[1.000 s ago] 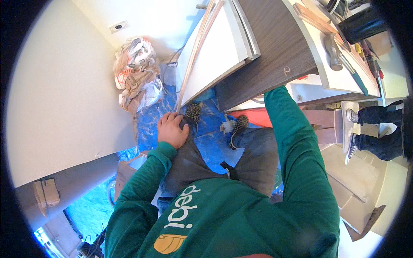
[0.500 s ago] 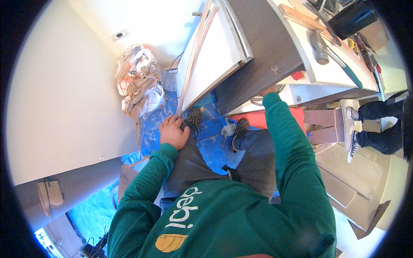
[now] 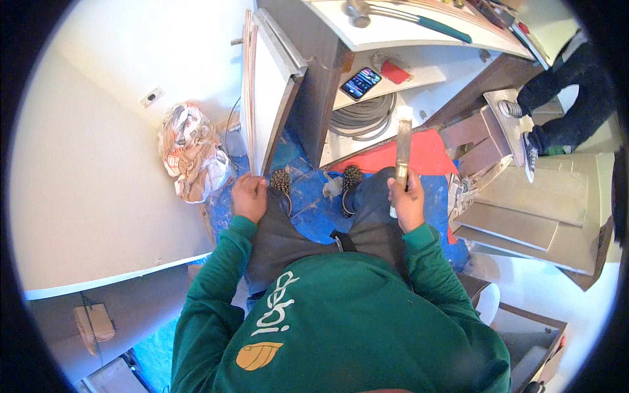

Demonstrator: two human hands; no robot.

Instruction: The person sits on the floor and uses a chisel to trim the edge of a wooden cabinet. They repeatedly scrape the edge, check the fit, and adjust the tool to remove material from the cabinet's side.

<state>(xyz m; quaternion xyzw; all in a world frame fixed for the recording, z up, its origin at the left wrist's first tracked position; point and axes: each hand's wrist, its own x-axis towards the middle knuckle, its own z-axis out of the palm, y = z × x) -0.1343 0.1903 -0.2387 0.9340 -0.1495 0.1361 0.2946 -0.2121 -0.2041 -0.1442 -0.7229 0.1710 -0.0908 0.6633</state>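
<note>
Now we find the hands apart. The right hand (image 3: 407, 202) is wrapped around a long narrow tool (image 3: 403, 147), its pale tip pointing to the far side, with a red sheet (image 3: 429, 154) behind. The left hand (image 3: 249, 196) lies loosely on the left leg (image 3: 278, 236), just beside the near end of thin wood strips (image 3: 248, 78). Farther off, we log a phone (image 3: 361, 83) on a shelf (image 3: 429, 77), a grey cable coil (image 3: 367, 118) on its nearer side, and a green-handled hammer (image 3: 432, 25) on the surface (image 3: 380, 37).
</note>
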